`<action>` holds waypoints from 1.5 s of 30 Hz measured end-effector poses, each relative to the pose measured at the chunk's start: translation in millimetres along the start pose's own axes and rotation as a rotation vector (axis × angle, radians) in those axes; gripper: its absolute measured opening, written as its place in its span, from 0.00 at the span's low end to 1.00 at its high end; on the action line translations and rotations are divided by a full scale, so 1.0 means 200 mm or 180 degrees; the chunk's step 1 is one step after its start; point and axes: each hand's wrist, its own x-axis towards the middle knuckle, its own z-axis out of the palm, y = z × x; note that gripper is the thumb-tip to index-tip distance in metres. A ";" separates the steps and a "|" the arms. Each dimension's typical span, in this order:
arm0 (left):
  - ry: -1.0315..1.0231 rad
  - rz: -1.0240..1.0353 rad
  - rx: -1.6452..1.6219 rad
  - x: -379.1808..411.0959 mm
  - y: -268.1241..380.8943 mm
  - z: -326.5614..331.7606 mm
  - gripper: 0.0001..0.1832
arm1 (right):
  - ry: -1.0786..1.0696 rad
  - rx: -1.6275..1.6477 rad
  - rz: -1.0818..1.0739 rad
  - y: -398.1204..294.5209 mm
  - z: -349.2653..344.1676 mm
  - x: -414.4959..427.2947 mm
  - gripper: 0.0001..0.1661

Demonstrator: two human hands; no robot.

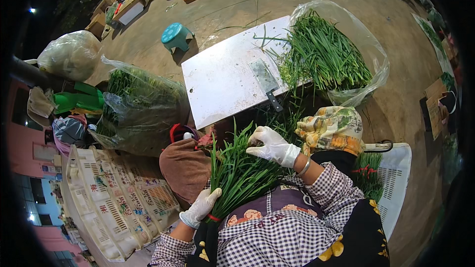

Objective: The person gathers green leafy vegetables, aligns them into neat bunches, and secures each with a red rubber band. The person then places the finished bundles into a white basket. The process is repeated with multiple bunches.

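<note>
My left hand (pixel 202 207), in a white glove, grips a bunch of long green leafy stems (pixel 241 174) near its base, beside a red tie (pixel 213 217). The leaves fan out across my lap. Over the upper leaves, my right hand (pixel 269 146), gloved too, is held with thumb and fingers curved apart; a small dark bit seems to lie between them. In front of me a cleaver (pixel 264 75) with a black handle lies on a white board (pixel 219 81). At the board's right end a large heap of green stems (pixel 326 52) rests in an open clear plastic bag (pixel 378 59).
A full plastic bag of greens (pixel 144 107) stands at the left, above white plastic crates (pixel 122 200). A teal stool (pixel 176 37) is beyond the board. At my right, a white crate (pixel 397 178) holds red-tied greens (pixel 369 174). Cloths (pixel 185 167) cover my knees.
</note>
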 end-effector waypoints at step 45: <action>0.0156 -0.0114 0.0410 0.01 0.01 0.02 0.33 | 0.1831 0.1744 0.0607 0.06 0.01 -0.01 0.13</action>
